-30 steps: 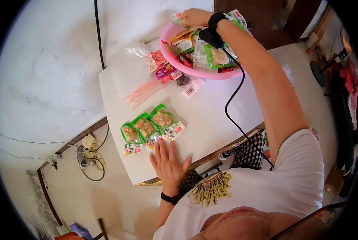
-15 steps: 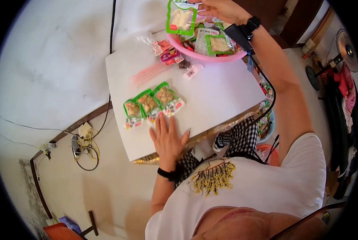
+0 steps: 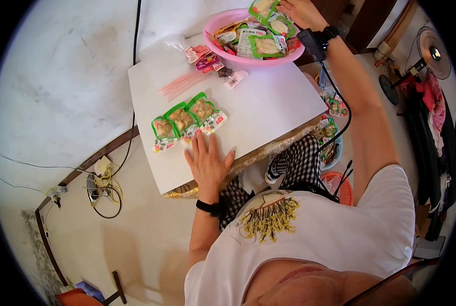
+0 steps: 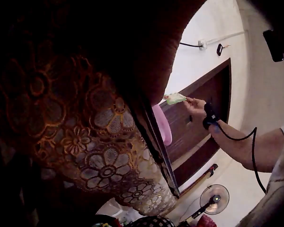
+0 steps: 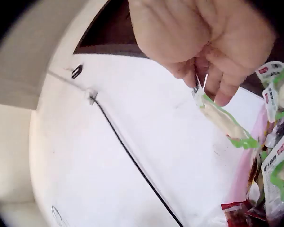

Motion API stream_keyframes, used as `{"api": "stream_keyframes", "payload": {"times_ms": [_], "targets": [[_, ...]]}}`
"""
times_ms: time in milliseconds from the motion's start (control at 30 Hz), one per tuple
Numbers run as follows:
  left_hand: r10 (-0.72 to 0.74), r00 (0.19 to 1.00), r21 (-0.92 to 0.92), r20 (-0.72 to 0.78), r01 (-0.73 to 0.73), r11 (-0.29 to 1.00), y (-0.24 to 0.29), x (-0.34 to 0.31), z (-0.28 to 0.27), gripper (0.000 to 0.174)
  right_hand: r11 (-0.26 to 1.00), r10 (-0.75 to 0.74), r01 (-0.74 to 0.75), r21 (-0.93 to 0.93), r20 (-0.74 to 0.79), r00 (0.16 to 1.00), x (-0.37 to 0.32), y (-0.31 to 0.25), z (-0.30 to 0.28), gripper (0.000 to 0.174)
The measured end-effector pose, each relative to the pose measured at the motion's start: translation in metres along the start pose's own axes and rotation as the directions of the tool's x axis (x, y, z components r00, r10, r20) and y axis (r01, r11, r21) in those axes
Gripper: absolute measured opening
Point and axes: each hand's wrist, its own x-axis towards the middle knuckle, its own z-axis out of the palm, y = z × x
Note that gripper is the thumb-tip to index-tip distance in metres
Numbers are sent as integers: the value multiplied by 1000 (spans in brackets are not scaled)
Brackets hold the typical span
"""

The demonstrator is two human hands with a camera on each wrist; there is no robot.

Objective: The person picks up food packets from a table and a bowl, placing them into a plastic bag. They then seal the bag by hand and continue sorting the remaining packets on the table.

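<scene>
The right hand (image 3: 302, 14) pinches a green-edged clear packet (image 3: 263, 8) by its end, above the pink basin (image 3: 215, 19). In the right wrist view the right hand (image 5: 203, 42) has thumb and fingers on the end of the packet (image 5: 222, 118), which hangs down. The left hand (image 3: 208, 164) lies flat on the white tabletop (image 3: 268, 112), fingers spread, fingertips touching the lower edge of the middle packet (image 3: 182, 118) in a row of three green-edged packets. In the left wrist view the right hand (image 4: 195, 107) holds the packet (image 4: 175, 98) up.
Mixed packets fill the basin. Beside it lie red and purple packets (image 3: 207, 62), a pink-white packet (image 3: 235, 79) and thin pink strips (image 3: 184, 84). Right of the table are a red basket (image 3: 337, 187), a light blue tub (image 3: 335, 159) and a fan (image 3: 432, 55). A black cable hangs from the right wrist.
The right hand has lifted a packet out of the basin and moved it to the right, over the basin's far side. The left hand has stayed beside the row of packets.
</scene>
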Motion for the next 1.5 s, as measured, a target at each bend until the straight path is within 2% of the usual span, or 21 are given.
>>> {"api": "stream_keyframes", "payload": {"times_ms": [33, 67, 100, 133, 233, 267, 367, 467, 567, 700, 733, 833, 967, 1000, 1033, 1200, 1300, 1333, 1433, 1467, 1500], "targets": [[-3, 1000, -4, 7, 3, 1000, 0, 0, 0, 65, 784, 25, 9, -620, 46, 999, -7, -5, 3, 34], [-5, 1000, -6, 14, 5, 1000, 0, 1, -1, 65, 232, 72, 48, -971, 67, 995, -19, -14, 12, 36], [-8, 1000, -8, 22, 8, 1000, 0, 2, -1, 65, 305, 83, -251, -919, -237, 968, -18, 1, 5, 41], [-12, 999, -8, 31, 13, 1000, 0, 2, -2, 65, 399, 86, -506, -765, -518, 851, -17, 17, -4, 46], [-20, 999, -4, 42, 21, 1000, 3, 5, -4, 65, -190, -309, -124, -974, -61, 949, -34, 28, 23, 46], [-21, 999, 1, 42, 21, 1000, 4, 5, -5, 66, -176, -323, 65, -982, 120, 939, -29, 32, 31, 35], [-22, 997, 23, 70, 21, 1000, 2, 6, -5, 68, 80, -75, 158, -984, 152, 986, -16, 40, 71, 27], [-38, 994, 26, 98, 35, 999, 4, 8, -6, 69, 65, 5, 273, -960, 274, 962, 3, 62, 83, 21], [-45, 993, 26, 107, 42, 999, 4, 9, -5, 70, -52, 242, 193, -980, 175, 954, 25, 80, 99, 34], [-51, 991, 28, 125, 48, 998, 3, 10, -5, 71, -145, 237, 258, -955, 220, 946, 43, 105, 97, 31], [-54, 990, 29, 132, 51, 998, 3, 10, -4, 71, -102, 267, 243, -965, 209, 941, 53, 109, 96, 26], [-68, 986, 47, 151, 62, 997, 3, 10, -2, 72, -68, 130, 221, -973, 211, 969, 67, 115, 82, 23], [-77, 983, 47, 167, 70, 996, 3, 10, -1, 73, -230, -43, 157, -961, 171, 984, 74, 112, 69, 17], [-78, 983, 43, 167, 72, 996, 3, 10, -2, 73, -198, 107, 73, -978, 52, 993, 73, 107, 69, 23], [-80, 983, 40, 167, 74, 996, 3, 10, -2, 73, -141, 134, 62, -988, 43, 990, 73, 110, 67, 30], [-65, 987, 42, 146, 59, 997, 2, 9, 0, 73, 175, 250, 74, -982, 117, 961, 47, 95, 85, 73], [-64, 987, 53, 149, 57, 997, 2, 10, -1, 73, -24, 359, 258, -966, 232, 904, 35, 83, 86, 96], [-66, 986, 57, 156, 57, 997, 3, 9, -1, 73, 82, 336, 279, -957, 290, 896, 35, 82, 82, 98], [-68, 984, 60, 162, 59, 997, 2, 8, 0, 74, 124, 413, 263, -957, 291, 863, 29, 66, 70, 91], [-64, 986, 57, 155, 56, 997, 2, 7, 1, 74, 171, 468, 281, -944, 328, 820, 31, 57, 68, 73], [-61, 987, 54, 148, 53, 997, 1, 7, 2, 74, 128, 496, 253, -959, 282, 821, 30, 58, 60, 64]]}}
